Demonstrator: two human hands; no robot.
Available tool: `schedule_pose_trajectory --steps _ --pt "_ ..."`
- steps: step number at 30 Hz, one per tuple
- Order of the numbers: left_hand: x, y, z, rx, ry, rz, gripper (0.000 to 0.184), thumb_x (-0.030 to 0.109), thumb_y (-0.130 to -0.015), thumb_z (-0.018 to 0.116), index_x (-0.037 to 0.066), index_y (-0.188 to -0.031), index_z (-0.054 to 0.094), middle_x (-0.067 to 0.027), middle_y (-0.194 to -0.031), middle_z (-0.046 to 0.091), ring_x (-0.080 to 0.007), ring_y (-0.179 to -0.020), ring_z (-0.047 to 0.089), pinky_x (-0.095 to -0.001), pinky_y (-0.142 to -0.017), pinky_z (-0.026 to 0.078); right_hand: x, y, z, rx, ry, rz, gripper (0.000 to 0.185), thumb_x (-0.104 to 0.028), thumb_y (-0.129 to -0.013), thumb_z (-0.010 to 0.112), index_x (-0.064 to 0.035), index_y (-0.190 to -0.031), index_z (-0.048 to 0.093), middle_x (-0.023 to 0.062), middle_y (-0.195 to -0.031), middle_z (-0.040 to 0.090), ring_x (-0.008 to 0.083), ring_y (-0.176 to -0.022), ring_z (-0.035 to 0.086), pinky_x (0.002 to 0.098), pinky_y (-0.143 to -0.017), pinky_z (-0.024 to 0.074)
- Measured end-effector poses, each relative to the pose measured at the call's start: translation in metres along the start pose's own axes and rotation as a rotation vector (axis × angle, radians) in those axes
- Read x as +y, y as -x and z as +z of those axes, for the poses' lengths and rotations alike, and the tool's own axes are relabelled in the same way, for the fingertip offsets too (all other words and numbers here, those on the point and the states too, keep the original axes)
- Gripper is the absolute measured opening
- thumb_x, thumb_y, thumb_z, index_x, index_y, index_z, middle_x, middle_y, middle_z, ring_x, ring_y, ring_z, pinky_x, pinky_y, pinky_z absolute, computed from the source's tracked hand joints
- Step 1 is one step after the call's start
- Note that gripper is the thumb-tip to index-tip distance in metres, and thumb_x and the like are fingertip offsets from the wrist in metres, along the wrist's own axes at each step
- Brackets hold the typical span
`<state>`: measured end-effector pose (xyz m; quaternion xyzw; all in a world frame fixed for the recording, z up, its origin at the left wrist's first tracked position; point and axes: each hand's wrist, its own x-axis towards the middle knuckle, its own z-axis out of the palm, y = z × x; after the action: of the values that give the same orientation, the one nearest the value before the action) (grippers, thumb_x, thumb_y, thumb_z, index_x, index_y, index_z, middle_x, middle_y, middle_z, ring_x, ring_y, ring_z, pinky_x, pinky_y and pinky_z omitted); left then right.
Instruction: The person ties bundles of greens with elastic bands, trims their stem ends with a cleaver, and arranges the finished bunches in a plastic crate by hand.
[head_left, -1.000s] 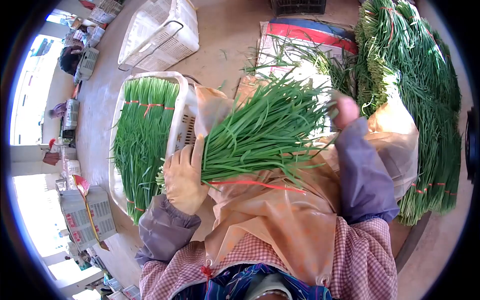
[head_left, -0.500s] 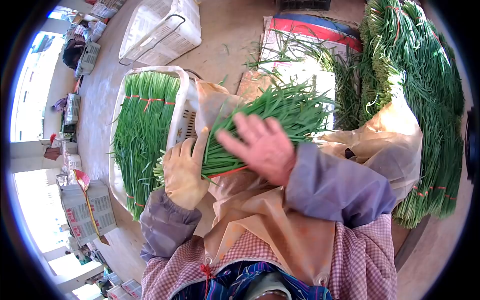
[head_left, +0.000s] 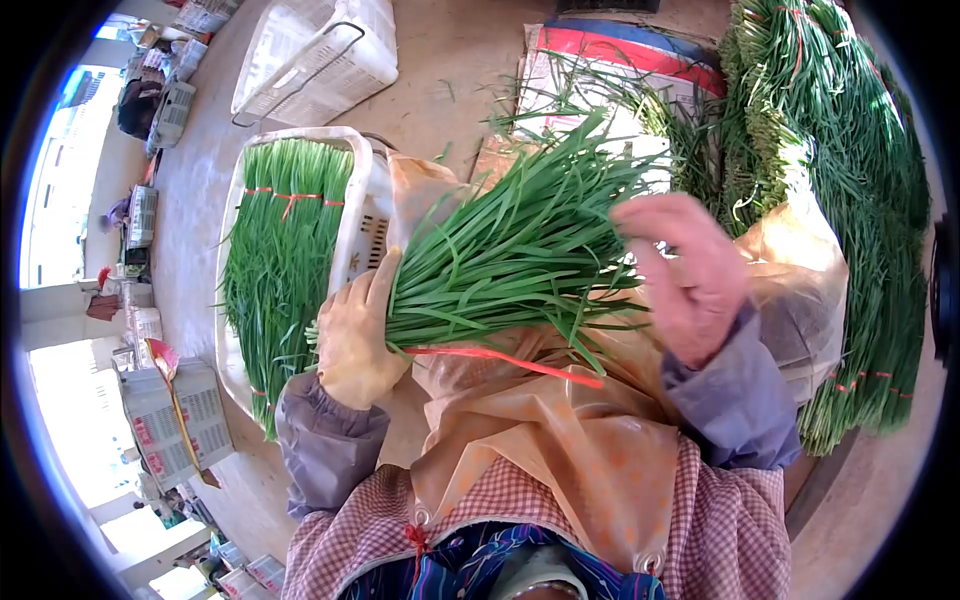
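My left hand (head_left: 358, 340), in a pale glove, is closed around the stem end of a bunch of Chinese chives (head_left: 510, 240). The long green leaves fan out to the right over my lap. A red tie strip (head_left: 505, 362) trails rightward from beneath the bunch near my left hand. My right hand (head_left: 692, 275), bare and slightly blurred, hovers just past the leaf tips, fingers bent and apart, with nothing visible in them. Left of the bunch, a white crate (head_left: 352, 190) holds several chive bundles (head_left: 290, 230) bound with red ties.
A large pile of tied chives (head_left: 850, 200) lies at the right. Loose leaves litter a red, white and blue sack (head_left: 640, 62) ahead. An upturned-looking white crate (head_left: 320, 60) with a wire handle stands farther off. Grey crates (head_left: 178, 420) line the left side.
My right hand has moved right, from on top of the leaves to beyond their tips. The leaves now lie more spread, and more of the red strip shows. My left hand keeps its grip.
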<state>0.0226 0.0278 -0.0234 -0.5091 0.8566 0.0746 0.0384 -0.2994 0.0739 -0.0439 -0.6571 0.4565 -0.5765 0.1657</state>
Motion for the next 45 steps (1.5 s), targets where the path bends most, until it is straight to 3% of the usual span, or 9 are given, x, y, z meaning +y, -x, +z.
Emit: schedule_pose_trajectory --steps 9,22,26,30,34,36,38,42,45 --pt "-0.004 0.001 0.001 0.020 0.014 0.032 0.099 0.037 -0.067 0.083 0.002 -0.148 0.037 -0.0208 -0.120 0.062 -0.0400 -0.107 0.060 -0.0483 -0.093 0.047 0.022 0.008 0.047 -0.058 -0.187 0.402 0.018 0.001 -0.087 0.067 0.0002 -0.105 0.064 0.0126 -0.075 0.063 0.0151 -0.061 0.058 0.0296 -0.060 0.0485" --pt "0.002 0.002 0.001 0.023 -0.054 0.020 0.091 0.034 -0.071 0.078 0.003 -0.147 0.039 -0.0188 -0.119 0.061 -0.0376 -0.109 0.059 -0.0482 -0.096 0.045 0.038 -0.005 0.063 -0.246 -0.608 0.827 0.015 -0.007 -0.093 0.064 0.0022 -0.105 0.064 0.0017 -0.077 0.067 0.0061 -0.067 0.056 0.0249 -0.057 0.0442" --pt "0.009 0.002 -0.006 0.026 -0.039 0.010 0.084 0.022 -0.070 0.074 0.005 -0.145 0.041 -0.0169 -0.118 0.060 -0.0360 -0.110 0.058 -0.0472 -0.098 0.043 0.042 0.004 0.063 -0.118 -0.231 0.592 0.009 -0.006 -0.093 0.062 0.0012 -0.096 0.067 0.0003 -0.071 0.061 0.0060 -0.062 0.052 0.0235 -0.057 0.0425" --pt "0.011 0.002 -0.010 0.021 -0.061 0.005 0.083 0.016 -0.070 0.071 0.008 -0.147 0.041 -0.0141 -0.110 0.058 -0.0328 -0.105 0.058 -0.0448 -0.095 0.043 0.097 0.011 0.019 0.242 -0.267 0.681 0.011 -0.005 -0.095 0.059 -0.0001 -0.103 0.065 0.0009 -0.076 0.062 0.0091 -0.065 0.054 0.0266 -0.060 0.0458" --pt "0.015 -0.003 -0.019 -0.018 -0.059 -0.004 0.085 0.007 -0.065 0.068 0.008 -0.146 0.042 -0.0139 -0.116 0.060 -0.0331 -0.108 0.058 -0.0462 -0.100 0.041 0.023 -0.019 0.026 0.191 0.453 0.108 0.047 -0.012 -0.087 0.069 -0.0019 -0.130 0.055 0.0167 -0.124 0.061 0.0247 -0.112 0.061 0.0403 -0.095 0.0482" --pt "0.016 -0.004 -0.019 0.047 -0.102 0.021 0.086 0.010 -0.066 0.072 0.009 -0.146 0.041 -0.0140 -0.125 0.058 -0.0355 -0.117 0.055 -0.0515 -0.107 0.035 -0.018 -0.023 0.046 -0.383 0.356 -0.187 0.074 -0.023 -0.080 0.076 -0.0078 -0.144 0.044 0.0198 -0.143 0.047 0.0344 -0.134 0.045 0.0500 -0.108 0.0371" --pt "0.020 -0.001 -0.016 0.209 -0.243 0.070 0.087 0.012 -0.066 0.074 0.009 -0.146 0.041 -0.0142 -0.131 0.057 -0.0374 -0.124 0.052 -0.0552 -0.111 0.030 -0.034 -0.011 0.085 -0.789 0.444 -0.108 0.087 -0.029 -0.075 0.080 -0.0128 -0.149 0.037 0.0178 -0.150 0.036 0.0379 -0.139 0.034 0.0539 -0.111 0.0294" --pt "0.032 0.040 -0.032 0.483 -0.121 0.285 0.062 0.017 -0.068 0.077 0.008 -0.127 0.060 -0.0164 -0.127 0.061 -0.0367 -0.118 0.058 -0.0574 -0.106 0.038 0.036 0.016 0.122 -0.637 0.218 0.026 0.100 -0.021 -0.063 0.086 -0.0103 -0.149 0.035 0.0183 -0.140 0.045 0.0370 -0.127 0.044 0.0480 -0.105 0.0375" --pt "0.021 0.075 -0.019 0.414 0.286 0.639 0.048 0.023 -0.071 0.076 0.006 -0.114 0.066 -0.0147 -0.110 0.069 -0.0342 -0.106 0.065 -0.0487 -0.096 0.049 0.058 0.027 0.119 -0.550 -0.041 0.280 0.101 -0.012 -0.061 0.089 -0.0052 -0.147 0.036 0.0188 -0.134 0.053 0.0354 -0.125 0.051 0.0429 -0.106 0.0416"
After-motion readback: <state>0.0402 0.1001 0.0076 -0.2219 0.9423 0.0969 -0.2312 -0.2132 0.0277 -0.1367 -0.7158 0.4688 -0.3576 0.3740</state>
